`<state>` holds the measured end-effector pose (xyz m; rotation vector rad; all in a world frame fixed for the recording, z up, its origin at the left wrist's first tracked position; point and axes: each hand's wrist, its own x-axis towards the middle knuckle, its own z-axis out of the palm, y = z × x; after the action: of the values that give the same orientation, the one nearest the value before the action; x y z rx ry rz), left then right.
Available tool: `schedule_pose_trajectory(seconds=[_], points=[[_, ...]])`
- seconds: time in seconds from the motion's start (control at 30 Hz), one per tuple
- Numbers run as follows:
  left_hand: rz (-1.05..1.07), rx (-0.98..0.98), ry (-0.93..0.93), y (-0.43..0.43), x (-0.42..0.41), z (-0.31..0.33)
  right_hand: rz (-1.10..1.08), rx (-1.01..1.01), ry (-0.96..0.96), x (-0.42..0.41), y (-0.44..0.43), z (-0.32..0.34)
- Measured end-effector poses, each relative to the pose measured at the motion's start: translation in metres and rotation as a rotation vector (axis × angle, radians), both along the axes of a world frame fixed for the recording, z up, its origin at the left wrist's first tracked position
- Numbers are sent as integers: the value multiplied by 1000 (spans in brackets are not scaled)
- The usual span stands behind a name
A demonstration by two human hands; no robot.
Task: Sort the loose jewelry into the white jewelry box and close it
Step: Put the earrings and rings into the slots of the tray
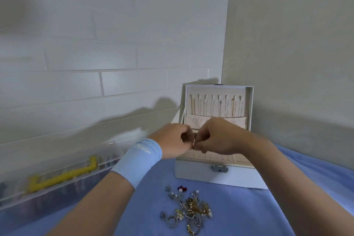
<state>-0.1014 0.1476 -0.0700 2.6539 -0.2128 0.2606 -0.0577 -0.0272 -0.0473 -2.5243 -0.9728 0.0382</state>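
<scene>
Left hand point(172, 140) and right hand point(216, 138) pinch a tiny metallic piece point(193, 142) directly over the perforated tray point(210, 155) of the open white jewelry box point(195, 172).

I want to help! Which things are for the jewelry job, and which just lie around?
Job: open white jewelry box; pile of loose gold and silver jewelry; small shiny piece between left hand and right hand.
Lying about: clear plastic case with yellow handle; blue cloth.

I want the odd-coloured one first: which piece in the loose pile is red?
The dark red piece at the far edge of the pile, toward the white box; the others look gold, silver or pearly.
</scene>
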Motion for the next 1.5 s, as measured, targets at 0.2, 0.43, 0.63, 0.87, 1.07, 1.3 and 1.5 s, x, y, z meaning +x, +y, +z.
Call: schedule_pose_trajectory(seconds=[0.2,0.43,0.63,0.87,1.07,1.3,1.5], points=[[-45,107,165,15,-38,-14,115,-305,147,-41,11,-17],[-109,217,230,17,-41,-31,43,-491,102,-45,19,-45],[-166,248,279,17,-40,-40,53,-356,137,-41,13,-40],[-135,293,214,14,-40,-43,71,27,271,-30,-3,-24],[-136,144,204,21,-37,-43,-41,372,429,-20,-18,-17],[-201,-233,162,31,-38,-33,-130,430,264,-3,-17,-24],[-135,-362,2,35,-35,-30,-249,199,-48,7,-5,-35]])
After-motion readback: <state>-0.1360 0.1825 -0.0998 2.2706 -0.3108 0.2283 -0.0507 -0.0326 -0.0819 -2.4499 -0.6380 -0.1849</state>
